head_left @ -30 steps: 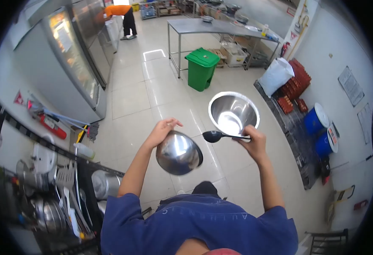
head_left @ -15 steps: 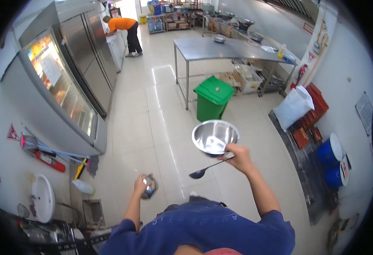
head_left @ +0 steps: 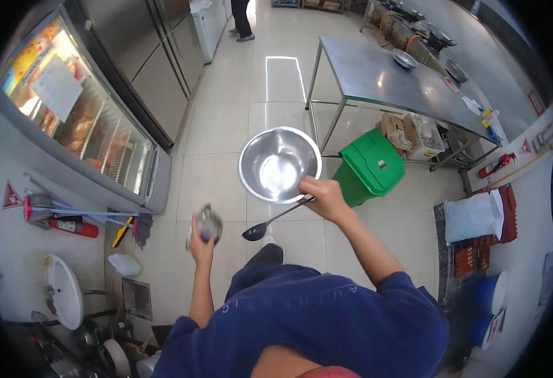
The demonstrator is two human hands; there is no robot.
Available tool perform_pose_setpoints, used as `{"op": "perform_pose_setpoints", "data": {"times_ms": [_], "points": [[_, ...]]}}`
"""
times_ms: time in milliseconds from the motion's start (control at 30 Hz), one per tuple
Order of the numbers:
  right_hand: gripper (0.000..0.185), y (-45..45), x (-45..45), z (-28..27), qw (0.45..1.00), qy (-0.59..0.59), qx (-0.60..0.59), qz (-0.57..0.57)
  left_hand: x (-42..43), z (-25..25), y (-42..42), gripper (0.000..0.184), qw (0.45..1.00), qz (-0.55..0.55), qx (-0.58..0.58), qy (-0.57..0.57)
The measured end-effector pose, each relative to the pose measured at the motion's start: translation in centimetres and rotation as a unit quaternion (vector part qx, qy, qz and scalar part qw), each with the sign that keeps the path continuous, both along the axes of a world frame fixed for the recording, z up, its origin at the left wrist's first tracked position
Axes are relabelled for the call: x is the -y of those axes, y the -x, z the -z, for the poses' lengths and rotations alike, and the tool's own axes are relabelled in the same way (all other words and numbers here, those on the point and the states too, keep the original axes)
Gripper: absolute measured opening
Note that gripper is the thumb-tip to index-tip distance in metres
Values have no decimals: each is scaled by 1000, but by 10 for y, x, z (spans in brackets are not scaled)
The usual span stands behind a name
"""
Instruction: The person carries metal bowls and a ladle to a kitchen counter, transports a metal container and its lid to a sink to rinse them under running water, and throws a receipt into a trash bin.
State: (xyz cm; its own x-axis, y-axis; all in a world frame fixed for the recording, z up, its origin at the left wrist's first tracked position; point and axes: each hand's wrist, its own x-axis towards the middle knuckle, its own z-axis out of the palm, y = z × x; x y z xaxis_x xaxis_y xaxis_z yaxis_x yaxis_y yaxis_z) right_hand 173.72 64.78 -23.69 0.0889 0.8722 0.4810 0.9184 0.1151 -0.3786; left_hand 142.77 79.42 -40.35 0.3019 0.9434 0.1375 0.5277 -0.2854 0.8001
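Metal bowl [head_left: 279, 165] is held ahead and to the left of the right hand [head_left: 325, 199], which is closed on its near rim together with a black ladle [head_left: 257, 232] slanted leftward from the fingers. A smaller metal vessel [head_left: 213, 222] is clasped by the left hand [head_left: 202, 248]. Stiff, fairly light, probably slippery walls are to be expected; the large bowl's rim is best gripped.

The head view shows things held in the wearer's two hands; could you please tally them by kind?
Bowls: 2 (large metal bowl in the right hand, smaller metal bowl in the left hand)
Ladles: 1 (black ladle, right hand)
Total: 3
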Motion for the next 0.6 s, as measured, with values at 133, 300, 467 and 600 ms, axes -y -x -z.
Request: {"op": "perform_pose_setpoints", "data": {"times_ms": [133, 300, 467, 600], "points": [[27, -110, -84, -7, 997, 10, 62, 40, -127, -66, -159, 75, 984, 90, 86, -130], [26, -239, -169, 3, 989, 14, 86, 121, -258, -120, -347, 59, 919, 222, 115, -305], [24, -382, -267, 30, 981, 4, 94, 169, -389, -116, -503, 53, 861, 285, 91, -411], [23, -493, -372, 21, 987, -7, 45, 157, -492, -131, -596, 53, 850, 292, 31, -438]]}}
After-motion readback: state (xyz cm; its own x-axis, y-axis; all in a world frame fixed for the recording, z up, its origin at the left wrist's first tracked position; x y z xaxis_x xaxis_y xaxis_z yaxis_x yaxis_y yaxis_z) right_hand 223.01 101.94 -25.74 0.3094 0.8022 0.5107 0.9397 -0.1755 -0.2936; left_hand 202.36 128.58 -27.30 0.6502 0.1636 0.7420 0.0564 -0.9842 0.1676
